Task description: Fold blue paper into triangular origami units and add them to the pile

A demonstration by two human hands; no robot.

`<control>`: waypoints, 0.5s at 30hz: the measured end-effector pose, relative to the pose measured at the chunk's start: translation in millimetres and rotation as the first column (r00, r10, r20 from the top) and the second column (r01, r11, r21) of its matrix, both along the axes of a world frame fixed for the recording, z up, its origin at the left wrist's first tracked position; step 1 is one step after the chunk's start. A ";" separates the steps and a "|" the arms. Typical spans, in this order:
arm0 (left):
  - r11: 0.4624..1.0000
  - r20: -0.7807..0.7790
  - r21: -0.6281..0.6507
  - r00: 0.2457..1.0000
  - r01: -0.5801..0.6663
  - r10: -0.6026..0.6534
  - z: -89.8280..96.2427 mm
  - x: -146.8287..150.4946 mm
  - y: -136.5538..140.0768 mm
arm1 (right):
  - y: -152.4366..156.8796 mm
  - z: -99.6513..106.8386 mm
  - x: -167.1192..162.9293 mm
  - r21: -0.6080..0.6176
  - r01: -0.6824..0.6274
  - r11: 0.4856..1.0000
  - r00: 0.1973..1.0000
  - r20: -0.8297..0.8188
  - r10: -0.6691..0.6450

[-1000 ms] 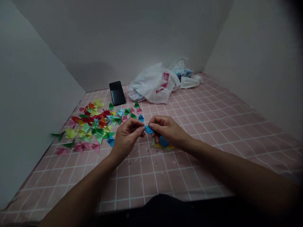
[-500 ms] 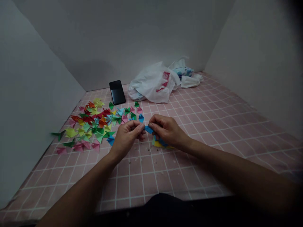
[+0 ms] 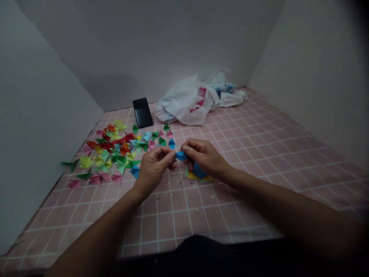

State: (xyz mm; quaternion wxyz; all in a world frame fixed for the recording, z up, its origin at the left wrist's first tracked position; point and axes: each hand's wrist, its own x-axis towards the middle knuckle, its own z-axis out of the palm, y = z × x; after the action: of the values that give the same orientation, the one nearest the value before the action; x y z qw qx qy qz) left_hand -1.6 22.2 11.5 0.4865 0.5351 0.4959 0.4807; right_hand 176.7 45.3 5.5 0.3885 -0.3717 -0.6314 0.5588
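Observation:
A small folded piece of blue paper (image 3: 180, 156) is held between my two hands, above the table. My left hand (image 3: 157, 161) pinches its left end between thumb and fingers. At its right end, my right hand (image 3: 201, 154) is closed on it, thumb on top. Under my right hand lies a stack of coloured paper sheets (image 3: 199, 174), blue on top with yellow and green edges showing. To the left of my left hand spreads a pile of folded paper cranes (image 3: 112, 148) in red, green, yellow, pink and blue.
A black phone (image 3: 142, 112) lies behind the paper cranes. Further right, a crumpled white plastic bag (image 3: 184, 100) with red print rests near the back wall, beside a blue-and-white packet (image 3: 225, 87). A pink checked cloth (image 3: 259, 138) covers the table, with walls on three sides.
My right thumb has shifted on the blue paper, which now shows a wider face. More of the blue sheet on the stack is visible. My left hand has barely moved.

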 end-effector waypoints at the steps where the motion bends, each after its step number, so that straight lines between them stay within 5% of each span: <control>1: 1.000 -0.002 0.006 1.000 -0.007 0.007 -0.1 0.2 0.0 | 0.5 0.0 0.0 -0.030 -0.011 0.999 1.000 -0.014 0.011; 15: 0.999 -0.040 -0.002 0.998 0.046 -0.046 -0.2 0.0 -1.4 | 2.1 -2.5 -1.7 -0.069 -0.034 0.997 0.998 -0.046 0.031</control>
State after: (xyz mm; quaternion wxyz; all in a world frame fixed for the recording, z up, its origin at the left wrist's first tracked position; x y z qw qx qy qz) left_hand -1.6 20.7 11.3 0.4877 0.5557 0.4935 0.4581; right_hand 175.0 47.4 3.0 0.3801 -0.3622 -0.6087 0.5949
